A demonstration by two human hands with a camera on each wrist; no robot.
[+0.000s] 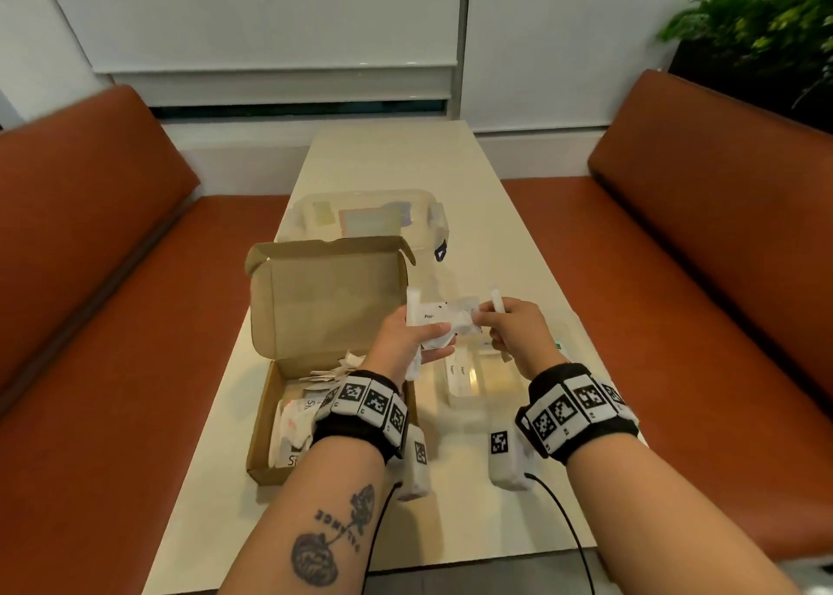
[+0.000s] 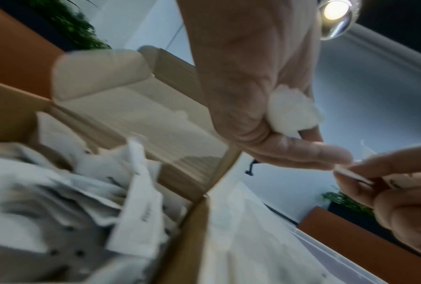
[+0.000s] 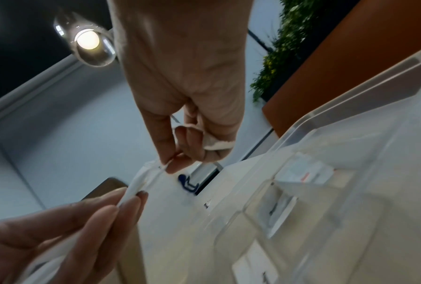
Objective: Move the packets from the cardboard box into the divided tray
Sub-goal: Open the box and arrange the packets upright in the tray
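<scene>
Both your hands are raised above the table, between the cardboard box and the divided tray. Your left hand grips a small bunch of white packets: thumb laid across the top, fingers curled beneath. One printed word on them looks like "Pepper", though it is small. From the left wrist view, a crumpled white packet end sits clamped in the fold of the palm. Your right hand pinches the right edge of the same bunch between thumb and forefinger, and a slim white stick packet stands up out of that grip. From the right wrist view, the thumb and forefinger are closed on a thin white edge, and a further scrap of white paper is tucked under the curled outer fingers. The box lies open at the table's left side, lid upright, with a loose heap of white packets inside, some printed in black. The clear tray lies just right of the box, beneath your hands; a few white sachets rest in its left compartment, labels too small to read with certainty. A clear lidded container stands behind the box. Orange bench seats flank the table; a green plant is at far right.
</scene>
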